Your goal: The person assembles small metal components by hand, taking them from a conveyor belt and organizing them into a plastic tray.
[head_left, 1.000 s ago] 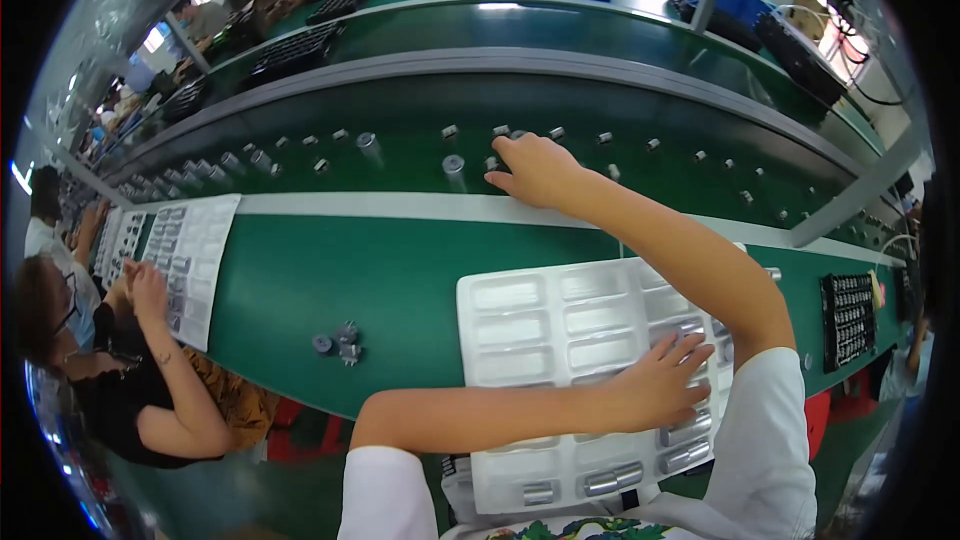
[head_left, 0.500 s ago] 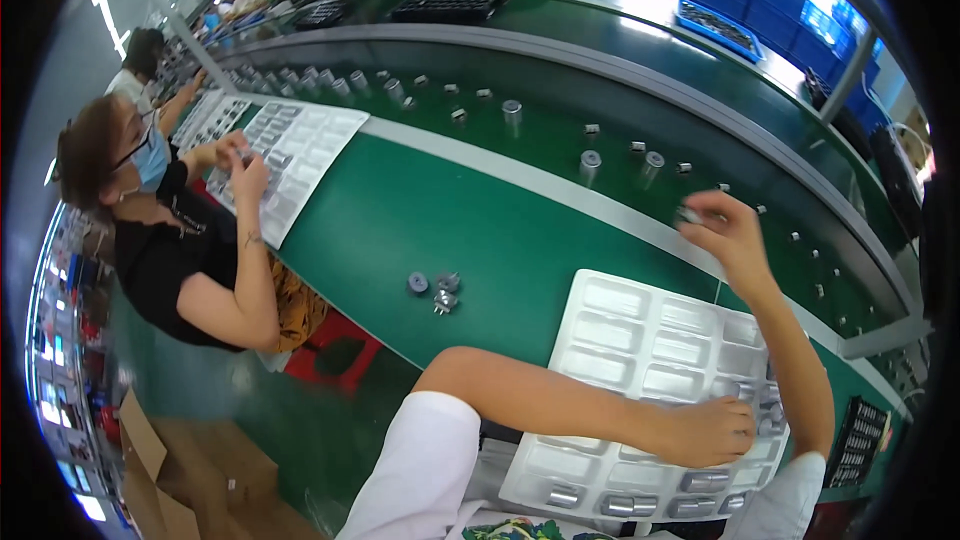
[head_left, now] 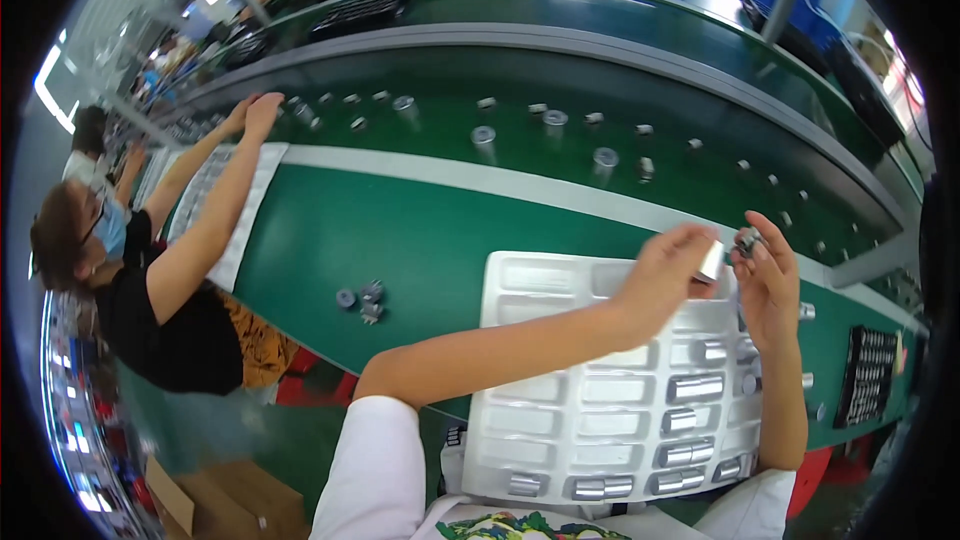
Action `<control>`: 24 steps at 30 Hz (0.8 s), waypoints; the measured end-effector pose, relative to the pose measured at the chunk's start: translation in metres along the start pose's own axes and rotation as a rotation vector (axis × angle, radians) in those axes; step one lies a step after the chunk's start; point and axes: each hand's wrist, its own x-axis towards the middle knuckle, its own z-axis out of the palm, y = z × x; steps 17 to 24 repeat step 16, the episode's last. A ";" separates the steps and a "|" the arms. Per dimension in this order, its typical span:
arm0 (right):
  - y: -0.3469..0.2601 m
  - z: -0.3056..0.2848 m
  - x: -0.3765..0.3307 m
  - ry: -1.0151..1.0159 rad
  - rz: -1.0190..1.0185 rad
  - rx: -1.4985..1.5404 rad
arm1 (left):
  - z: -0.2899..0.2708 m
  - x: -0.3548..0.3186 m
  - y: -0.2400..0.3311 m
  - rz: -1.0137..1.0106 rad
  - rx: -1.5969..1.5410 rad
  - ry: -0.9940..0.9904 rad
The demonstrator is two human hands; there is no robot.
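My left hand (head_left: 660, 280) is closed on a shiny silver metal cylinder (head_left: 709, 262), held above the far right part of a white plastic tray (head_left: 515, 395). Close beside it, my right hand (head_left: 772, 290) pinches a small metal part (head_left: 747, 241) between thumb and fingers; its exact kind is too small to tell. The two pieces are near each other but look apart. Below my hands, silver cylinders (head_left: 694, 387) lie on their sides in the tray's right and near pockets. My right forearm hides some of the tray's right edge.
Three small metal parts (head_left: 371, 302) stand on the green table to the left. Beyond the pale rail, cylinders (head_left: 484, 136) and smaller pieces sit on a green belt. A black rack (head_left: 866, 377) lies at right. A masked co-worker (head_left: 150, 270) reaches toward the belt at left.
My left hand has risen from the tray with a cylinder. My right hand has come back from beside the belt toward it. The view has turned right, and the co-worker's arms have stretched out.
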 end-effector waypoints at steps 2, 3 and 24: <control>0.006 -0.013 0.001 0.043 -0.004 -0.001 | -0.006 0.004 0.012 -0.039 0.033 -0.050; 0.005 -0.016 -0.001 0.026 -0.004 -0.022 | -0.007 0.006 0.016 -0.083 0.102 -0.060; 0.027 -0.014 -0.006 -0.038 -0.345 -0.381 | -0.039 0.021 0.013 -0.146 0.081 -0.149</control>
